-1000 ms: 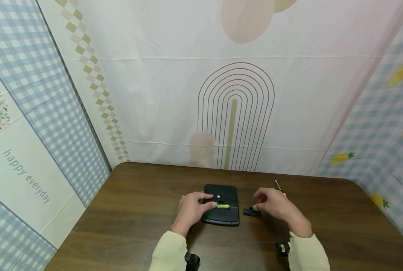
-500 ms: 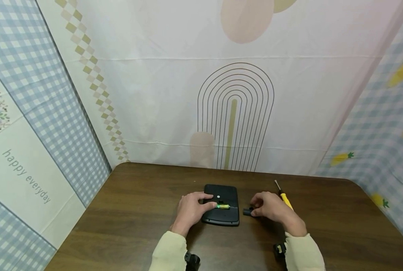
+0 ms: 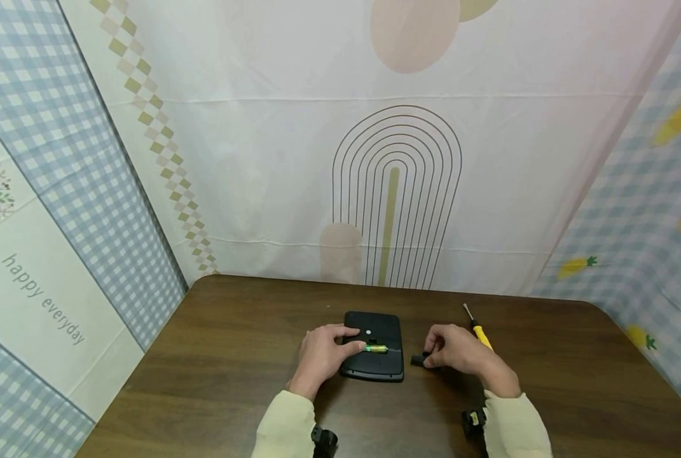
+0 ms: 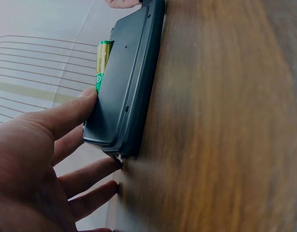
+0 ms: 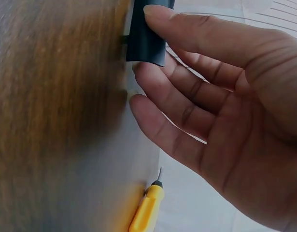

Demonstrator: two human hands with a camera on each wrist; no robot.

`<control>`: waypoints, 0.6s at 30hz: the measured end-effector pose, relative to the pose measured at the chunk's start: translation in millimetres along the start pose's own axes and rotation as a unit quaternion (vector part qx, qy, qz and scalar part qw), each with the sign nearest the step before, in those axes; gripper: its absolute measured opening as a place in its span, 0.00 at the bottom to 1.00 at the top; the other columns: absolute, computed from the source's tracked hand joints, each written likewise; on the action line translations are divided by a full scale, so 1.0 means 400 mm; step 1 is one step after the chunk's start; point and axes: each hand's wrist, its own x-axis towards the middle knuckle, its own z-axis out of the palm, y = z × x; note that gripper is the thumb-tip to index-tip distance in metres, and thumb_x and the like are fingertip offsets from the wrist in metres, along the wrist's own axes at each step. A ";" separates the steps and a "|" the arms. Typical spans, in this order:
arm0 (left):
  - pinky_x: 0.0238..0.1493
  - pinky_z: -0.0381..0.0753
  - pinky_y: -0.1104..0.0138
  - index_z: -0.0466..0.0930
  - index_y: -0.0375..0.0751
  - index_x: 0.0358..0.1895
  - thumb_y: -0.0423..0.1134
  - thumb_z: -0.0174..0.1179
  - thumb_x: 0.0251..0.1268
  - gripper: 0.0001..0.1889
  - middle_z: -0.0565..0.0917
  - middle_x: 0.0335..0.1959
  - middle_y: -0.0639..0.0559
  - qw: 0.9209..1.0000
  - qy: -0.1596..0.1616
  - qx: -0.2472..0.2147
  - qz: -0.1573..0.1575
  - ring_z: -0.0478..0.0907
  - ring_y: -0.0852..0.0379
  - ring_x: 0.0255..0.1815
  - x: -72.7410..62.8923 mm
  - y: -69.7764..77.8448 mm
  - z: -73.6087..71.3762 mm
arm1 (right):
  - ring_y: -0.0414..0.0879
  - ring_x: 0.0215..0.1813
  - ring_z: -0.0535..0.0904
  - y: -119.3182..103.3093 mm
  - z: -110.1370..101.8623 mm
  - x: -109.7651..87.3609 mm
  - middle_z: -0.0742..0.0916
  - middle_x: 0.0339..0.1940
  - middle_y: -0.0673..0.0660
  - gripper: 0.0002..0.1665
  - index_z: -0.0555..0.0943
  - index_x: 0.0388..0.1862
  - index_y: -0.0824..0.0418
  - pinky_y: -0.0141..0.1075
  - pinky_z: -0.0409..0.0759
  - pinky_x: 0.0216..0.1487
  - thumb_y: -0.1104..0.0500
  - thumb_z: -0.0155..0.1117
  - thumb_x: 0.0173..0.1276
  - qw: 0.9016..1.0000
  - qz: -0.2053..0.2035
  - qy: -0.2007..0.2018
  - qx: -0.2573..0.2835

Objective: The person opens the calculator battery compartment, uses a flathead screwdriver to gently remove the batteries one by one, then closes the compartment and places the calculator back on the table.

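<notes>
A black calculator-like device (image 3: 374,369) lies back side up on the wooden table (image 3: 231,369), a green and gold battery (image 3: 379,348) set across it. My left hand (image 3: 320,350) rests at the device's left side. In the left wrist view, its fairly straight thumb (image 4: 78,108) touches near the end of the battery (image 4: 103,60), and other fingertips reach the device's lower edge by the tabletop. To the right of the device, my right hand (image 3: 460,348) pinches a small black battery cover (image 3: 417,360). The right wrist view shows the thumb across this curved cover (image 5: 144,46).
A screwdriver with a yellow handle (image 3: 482,337) lies just behind my right hand; its handle (image 5: 147,210) also appears low in the right wrist view. A patterned cloth (image 3: 260,178) hangs behind the table's far edge.
My right hand has shifted left and closed its fingers around the battery cover, uncovering the screwdriver's yellow handle. The left hand, device and battery have stayed in place.
</notes>
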 end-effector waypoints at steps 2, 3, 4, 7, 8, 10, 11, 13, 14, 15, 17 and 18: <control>0.74 0.55 0.28 0.93 0.48 0.54 0.49 0.75 0.67 0.17 0.86 0.61 0.41 1.000 -0.001 0.000 -0.001 0.79 0.36 0.67 0.000 0.001 0.000 | 0.46 0.31 0.76 -0.003 -0.002 -0.002 0.82 0.29 0.51 0.14 0.81 0.36 0.61 0.40 0.78 0.35 0.69 0.80 0.61 1.000 -0.004 -0.005 0.008; 0.74 0.55 0.28 0.93 0.48 0.54 0.49 0.75 0.67 0.17 0.86 0.61 0.41 1.000 -0.001 0.001 0.000 0.79 0.36 0.67 0.000 0.001 0.000 | 0.46 0.31 0.76 -0.005 -0.004 -0.003 0.82 0.29 0.51 0.14 0.81 0.36 0.61 0.40 0.78 0.35 0.69 0.80 0.62 1.000 -0.005 -0.007 0.011; 0.74 0.55 0.27 0.93 0.48 0.54 0.49 0.75 0.67 0.17 0.86 0.61 0.41 1.000 -0.001 0.001 0.000 0.79 0.36 0.67 0.000 0.001 0.000 | 0.46 0.31 0.76 -0.007 -0.005 -0.005 0.82 0.29 0.51 0.13 0.80 0.36 0.61 0.40 0.78 0.35 0.70 0.78 0.63 1.000 -0.006 -0.008 0.014; 0.74 0.55 0.27 0.93 0.48 0.54 0.49 0.75 0.67 0.17 0.87 0.61 0.41 1.000 -0.001 0.000 0.002 0.79 0.36 0.67 0.000 0.001 0.000 | 0.46 0.32 0.77 -0.017 -0.013 -0.013 0.82 0.30 0.51 0.11 0.80 0.37 0.61 0.39 0.77 0.35 0.74 0.72 0.65 1.000 -0.007 -0.005 0.020; 0.73 0.55 0.27 0.93 0.48 0.54 0.49 0.75 0.67 0.17 0.87 0.61 0.41 1.000 -0.001 0.000 0.003 0.79 0.36 0.67 0.000 0.001 0.000 | 0.46 0.33 0.78 -0.021 -0.017 -0.017 0.82 0.30 0.52 0.11 0.80 0.37 0.62 0.39 0.77 0.35 0.75 0.70 0.65 1.000 -0.008 -0.003 0.020; 0.73 0.55 0.27 0.93 0.47 0.54 0.49 0.75 0.67 0.17 0.87 0.61 0.41 1.000 -0.001 -0.001 0.004 0.79 0.36 0.67 0.000 0.002 -0.001 | 0.45 0.35 0.81 -0.028 -0.027 -0.026 0.82 0.31 0.53 0.11 0.80 0.37 0.63 0.40 0.78 0.36 0.77 0.65 0.65 1.000 -0.005 0.002 0.028; 0.73 0.55 0.27 0.93 0.47 0.55 0.49 0.75 0.67 0.17 0.87 0.61 0.41 1.000 -0.001 -0.001 0.005 0.79 0.36 0.67 0.000 0.002 -0.001 | 0.45 0.36 0.82 -0.031 -0.033 -0.030 0.82 0.32 0.53 0.11 0.80 0.38 0.63 0.40 0.78 0.36 0.77 0.63 0.65 1.000 -0.004 0.006 0.030; 0.74 0.55 0.27 0.93 0.47 0.55 0.49 0.75 0.67 0.17 0.86 0.61 0.41 1.000 -0.002 0.000 0.004 0.79 0.36 0.67 0.000 0.001 -0.002 | 0.45 0.38 0.85 -0.038 -0.043 -0.037 0.83 0.32 0.54 0.11 0.80 0.39 0.64 0.41 0.79 0.37 0.77 0.61 0.65 0.999 -0.003 0.013 0.030; 0.74 0.55 0.28 0.93 0.48 0.55 0.49 0.75 0.67 0.17 0.86 0.61 0.41 1.000 -0.003 0.001 0.004 0.79 0.36 0.67 0.000 0.001 -0.002 | 0.45 0.39 0.85 -0.042 -0.048 -0.039 0.83 0.32 0.54 0.11 0.80 0.39 0.63 0.41 0.79 0.37 0.77 0.61 0.66 0.999 -0.002 0.017 0.029; 0.74 0.55 0.28 0.93 0.48 0.55 0.49 0.75 0.67 0.17 0.86 0.61 0.41 1.000 -0.003 0.002 0.004 0.79 0.36 0.67 0.000 0.000 -0.002 | 0.44 0.40 0.86 -0.045 -0.051 -0.041 0.83 0.32 0.53 0.11 0.80 0.39 0.63 0.41 0.79 0.37 0.77 0.61 0.66 0.999 -0.001 0.020 0.028; 0.74 0.55 0.28 0.93 0.48 0.55 0.50 0.75 0.67 0.17 0.86 0.61 0.41 1.000 -0.004 0.003 0.004 0.79 0.36 0.67 0.000 -0.002 -0.002 | 0.44 0.39 0.85 -0.053 -0.055 -0.043 0.83 0.32 0.52 0.10 0.80 0.39 0.63 0.40 0.78 0.36 0.76 0.63 0.67 0.999 -0.009 0.029 0.014; 0.74 0.55 0.28 0.93 0.49 0.55 0.50 0.74 0.67 0.17 0.86 0.61 0.41 1.000 -0.004 0.004 0.004 0.79 0.36 0.68 0.000 -0.002 -0.002 | 0.43 0.38 0.84 -0.059 -0.055 -0.044 0.83 0.32 0.52 0.09 0.80 0.39 0.62 0.39 0.78 0.36 0.75 0.65 0.67 0.999 -0.012 0.033 0.010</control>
